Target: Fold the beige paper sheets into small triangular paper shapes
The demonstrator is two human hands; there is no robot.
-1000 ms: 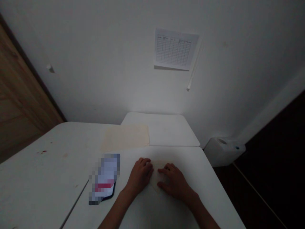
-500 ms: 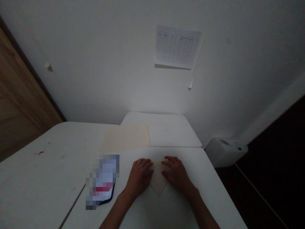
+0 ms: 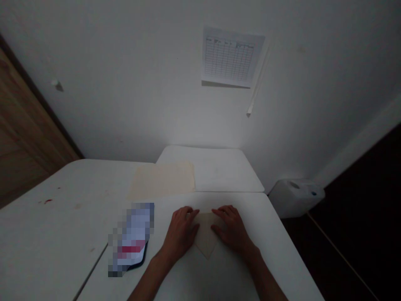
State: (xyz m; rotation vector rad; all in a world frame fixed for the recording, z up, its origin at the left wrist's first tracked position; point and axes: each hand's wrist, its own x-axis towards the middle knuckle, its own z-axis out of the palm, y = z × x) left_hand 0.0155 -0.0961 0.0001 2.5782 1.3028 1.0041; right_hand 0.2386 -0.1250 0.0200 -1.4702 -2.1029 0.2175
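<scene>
A small folded sheet of paper (image 3: 206, 234) lies on the white table with its pointed end toward me and a crease down its middle. My left hand (image 3: 183, 228) holds its left side, forefinger at the top corner and thumb lower down. On the right side, my right hand (image 3: 230, 225) grips it the same way, with its forefinger on the other top corner. Both hands have their fingers curved, and they partly cover the paper's side edges. Behind them, to the left, a flat cream sheet (image 3: 163, 179) rests on the tabletop.
A phone (image 3: 134, 238), blurred by pixels, lies left of my hands. White tables (image 3: 78, 234) meet at a seam beside it. A printed chart (image 3: 230, 58) hangs on the wall. A white plastic canister (image 3: 296, 198) stands beyond the table's right edge.
My forefingers have moved onto the paper's top corners, and its upper edge shows more plainly between them. The paper stays in place; the view has shifted slightly.
</scene>
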